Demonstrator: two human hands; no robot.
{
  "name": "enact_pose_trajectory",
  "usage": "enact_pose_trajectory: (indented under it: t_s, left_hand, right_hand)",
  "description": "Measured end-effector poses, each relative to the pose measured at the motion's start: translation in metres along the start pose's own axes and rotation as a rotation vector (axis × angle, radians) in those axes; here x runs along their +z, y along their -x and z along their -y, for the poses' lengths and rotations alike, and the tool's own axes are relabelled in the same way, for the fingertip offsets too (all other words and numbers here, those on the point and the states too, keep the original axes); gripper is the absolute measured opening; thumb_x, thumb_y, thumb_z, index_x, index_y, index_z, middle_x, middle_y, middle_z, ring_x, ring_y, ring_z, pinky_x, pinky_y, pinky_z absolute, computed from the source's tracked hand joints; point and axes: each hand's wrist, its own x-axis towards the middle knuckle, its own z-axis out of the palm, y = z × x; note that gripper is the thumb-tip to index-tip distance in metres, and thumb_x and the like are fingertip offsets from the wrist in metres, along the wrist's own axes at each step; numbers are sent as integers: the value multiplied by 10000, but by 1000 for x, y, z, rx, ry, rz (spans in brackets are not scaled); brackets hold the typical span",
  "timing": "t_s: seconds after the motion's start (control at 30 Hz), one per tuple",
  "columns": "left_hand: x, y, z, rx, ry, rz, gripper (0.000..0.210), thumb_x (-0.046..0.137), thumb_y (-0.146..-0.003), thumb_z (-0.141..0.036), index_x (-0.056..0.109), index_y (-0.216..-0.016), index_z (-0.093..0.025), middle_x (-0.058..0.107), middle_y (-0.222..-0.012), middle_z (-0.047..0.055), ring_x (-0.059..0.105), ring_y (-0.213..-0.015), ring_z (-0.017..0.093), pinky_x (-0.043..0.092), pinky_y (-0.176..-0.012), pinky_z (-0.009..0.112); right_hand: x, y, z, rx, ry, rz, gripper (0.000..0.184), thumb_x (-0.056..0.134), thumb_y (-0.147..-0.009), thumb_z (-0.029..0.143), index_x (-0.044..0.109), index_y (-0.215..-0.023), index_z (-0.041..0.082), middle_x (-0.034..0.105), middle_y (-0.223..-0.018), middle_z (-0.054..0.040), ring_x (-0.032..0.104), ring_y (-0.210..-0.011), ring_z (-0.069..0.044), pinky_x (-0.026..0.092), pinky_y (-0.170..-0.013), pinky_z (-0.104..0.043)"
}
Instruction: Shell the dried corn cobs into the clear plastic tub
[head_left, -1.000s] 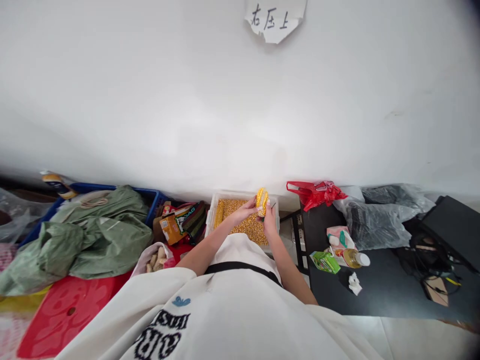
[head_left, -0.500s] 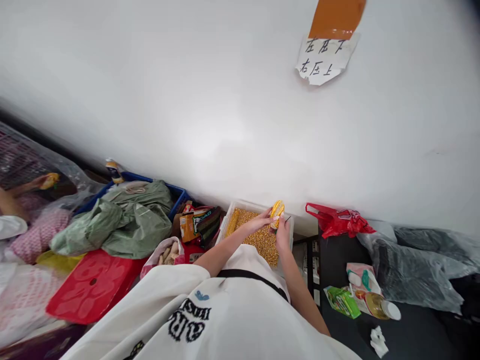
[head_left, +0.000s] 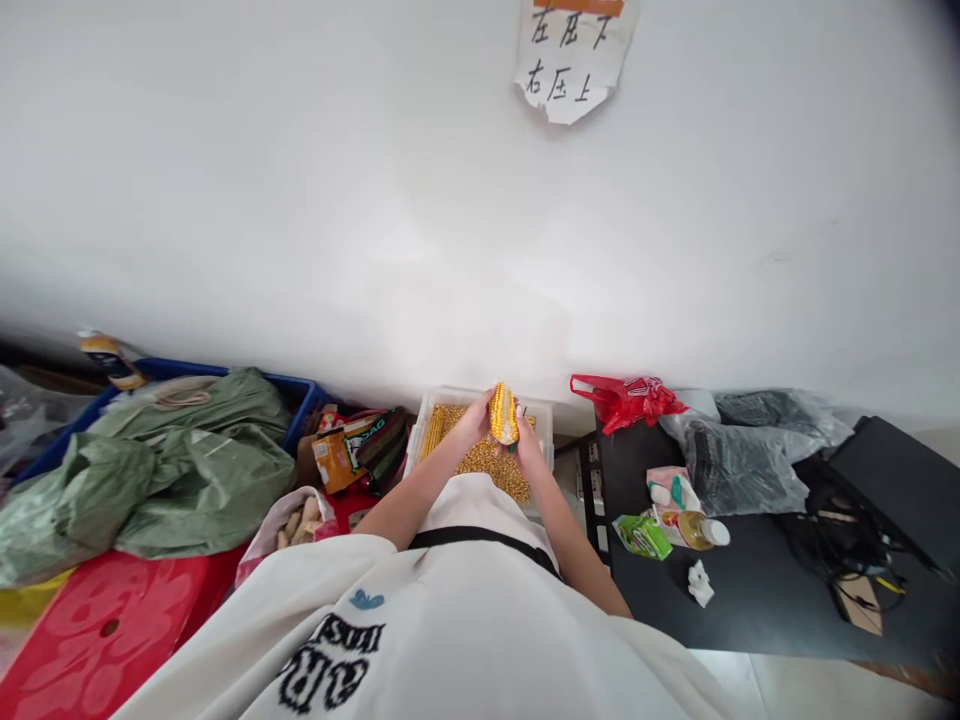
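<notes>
Left hand (head_left: pixel 475 418) and right hand (head_left: pixel 529 444) both clamped on a cob (head_left: pixel 502 412), kinda hovering over a tub (head_left: pixel 546 425) of loose kernels (head_left: pixel 477 461).

The scene is bright with a soft, rather even light, strongest on the middle of the white wall (head_left: pixel 315 200), where a faint shadow with blurred border lies above the plastic bin (head_left: pixel 548 425). The red stool (head_left: pixel 146 600) gives pale, glossy reflections, and the black table (head_left: pixel 739 605) shines only weakly. Toward the edges the wide view stretches things, the upper right corner darkens, and fine details of the corn cob (head_left: pixel 501 413) look somewhat soft.
</notes>
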Motion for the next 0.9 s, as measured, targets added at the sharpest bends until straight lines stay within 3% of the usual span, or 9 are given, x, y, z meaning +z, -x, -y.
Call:
enact_pose_trajectory:
  t_s: [0.17,0.33,0.53,0.7,0.9]
  left_hand:
    - [-4,2,6,131,-66,-194,409,513,-799,-502,620,-1029,-181,678,-764,69,635,-804,218,478,-668,296]
    - [-4,6,7,117,-138,-285,459,483,-793,-563,597,-1033,-188,668,-743,72,633,-795,227,462,-623,303]
    - [-13,4,7,191,-208,-365,363,518,-788,-506,596,-972,-204,665,-790,61,614,-829,219,448,-644,289]
    - [-16,2,11,286,-176,-330,375,555,-753,-490,591,-955,-176,638,-747,36,604,-806,190,435,-671,263]
    - [-18,3,13,257,-216,-396,278,557,-758,-467,613,-833,-205,617,-693,22,575,-700,166,415,-610,254]
  right_hand:
    - [1,5,-3,5,140,-2,403,483,-788,573,526,-1024,250,604,-945,-46,601,-749,-182,505,-496,-295]
    - [6,7,-8,-53,177,4,365,560,-755,529,499,-994,261,582,-1019,-52,600,-853,-210,527,-524,-314]
    - [11,1,-10,1,221,38,339,537,-767,531,501,-938,240,594,-970,-61,613,-835,-221,528,-585,-369]
    - [18,-5,-5,-158,371,-27,383,640,-709,466,480,-965,229,595,-1029,-68,580,-964,-213,473,-812,-354]
    - [11,-6,-8,-206,512,35,300,557,-779,500,447,-868,236,577,-881,-33,567,-825,-200,449,-765,-352]
